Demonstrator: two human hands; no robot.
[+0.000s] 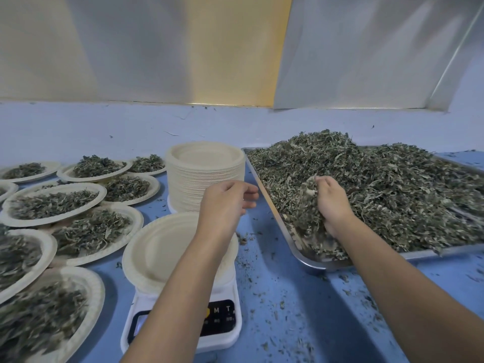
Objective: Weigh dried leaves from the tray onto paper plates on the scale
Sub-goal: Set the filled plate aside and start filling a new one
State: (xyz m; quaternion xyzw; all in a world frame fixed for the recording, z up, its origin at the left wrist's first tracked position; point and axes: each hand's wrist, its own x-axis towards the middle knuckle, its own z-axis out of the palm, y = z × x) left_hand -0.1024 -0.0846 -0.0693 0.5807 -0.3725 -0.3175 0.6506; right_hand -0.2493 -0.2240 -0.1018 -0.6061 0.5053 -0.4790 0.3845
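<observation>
A metal tray [337, 263] on the right holds a big heap of dried leaves [387, 189]. My right hand [331, 203] is dug into the heap's near left part and grips a clump of leaves. An empty paper plate [157, 250] sits on the white scale [217, 334] in front of me. My left hand [226, 200] hovers above the plate's far right edge with loosely curled fingers and holds nothing. My left forearm hides part of the scale's display.
A tall stack of empty paper plates [204, 176] stands behind the scale. Several plates filled with leaves [52, 203] cover the left side of the blue table [282, 297]. Leaf crumbs lie scattered between scale and tray. A wall closes the back.
</observation>
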